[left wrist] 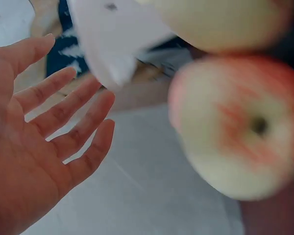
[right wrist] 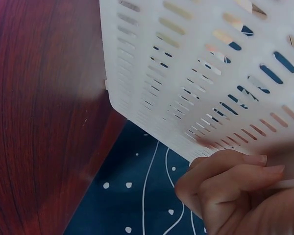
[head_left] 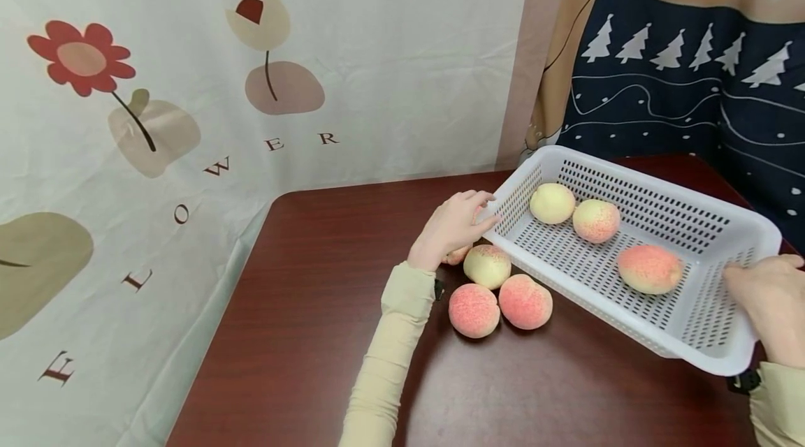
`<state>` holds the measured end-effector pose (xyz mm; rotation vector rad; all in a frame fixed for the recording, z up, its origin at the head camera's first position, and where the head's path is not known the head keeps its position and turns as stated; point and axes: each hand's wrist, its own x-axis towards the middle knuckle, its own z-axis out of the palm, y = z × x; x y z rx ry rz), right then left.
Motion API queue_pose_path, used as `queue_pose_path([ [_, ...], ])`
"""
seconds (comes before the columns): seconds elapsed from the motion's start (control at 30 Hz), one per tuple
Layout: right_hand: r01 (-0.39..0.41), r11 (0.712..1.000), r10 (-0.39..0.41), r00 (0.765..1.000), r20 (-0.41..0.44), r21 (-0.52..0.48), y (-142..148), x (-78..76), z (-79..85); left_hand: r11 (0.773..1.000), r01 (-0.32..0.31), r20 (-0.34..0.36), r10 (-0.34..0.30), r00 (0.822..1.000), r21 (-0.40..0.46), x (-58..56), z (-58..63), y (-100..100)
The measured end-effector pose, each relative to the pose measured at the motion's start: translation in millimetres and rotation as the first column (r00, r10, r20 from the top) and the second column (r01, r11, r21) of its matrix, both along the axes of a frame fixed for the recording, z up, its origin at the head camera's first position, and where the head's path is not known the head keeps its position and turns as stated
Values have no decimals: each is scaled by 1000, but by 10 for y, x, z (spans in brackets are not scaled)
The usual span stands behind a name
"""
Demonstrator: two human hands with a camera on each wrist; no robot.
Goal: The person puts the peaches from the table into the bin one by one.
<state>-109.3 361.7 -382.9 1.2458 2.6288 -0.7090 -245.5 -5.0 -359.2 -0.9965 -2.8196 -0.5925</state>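
Observation:
A white perforated plastic basket (head_left: pixel 604 286) lies at the right, with a yellowish peach (head_left: pixel 552 203), a blushed peach (head_left: pixel 596 221) and an orange-red peach (head_left: pixel 650 269) in it. My right hand (head_left: pixel 770 297) grips its right end, fingers curled at the rim; the right wrist view shows the basket's slotted wall (right wrist: pixel 171 88) from outside. My left hand (head_left: pixel 454 227) is at its left end, fingers extended and spread in the left wrist view; whether they touch the rim is unclear. Below that hand, several peaches sit on the table, including a red peach (head_left: pixel 474 311) and a pink peach (head_left: pixel 525 302).
The dark red wooden table (head_left: pixel 302 335) reaches left and forward of the hands. A white curtain with printed flowers (head_left: pixel 402 70) hangs behind it. A navy cloth with white trees (head_left: pixel 673 91) hangs behind the basket at the right.

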Motion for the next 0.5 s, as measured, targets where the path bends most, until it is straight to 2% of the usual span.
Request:
queue_pose_path([
  [0.13,-5,1000,5,1000,3,0,10,-2,-3,998,-56,71,54,996,23,-53,-170,-190],
  [0.3,-29,999,29,999,14,-18,17,9,-15,986,-163,190,156,969,21,-61,-327,-352],
  [0.37,-31,999,31,999,13,-14,16,8,-17,980,-197,207,188,960,24,-52,-370,-394],
  [0.5,-19,1000,19,1000,9,-10,5,5,-25,980,-197,197,188,962,27,-45,-473,-453],
])
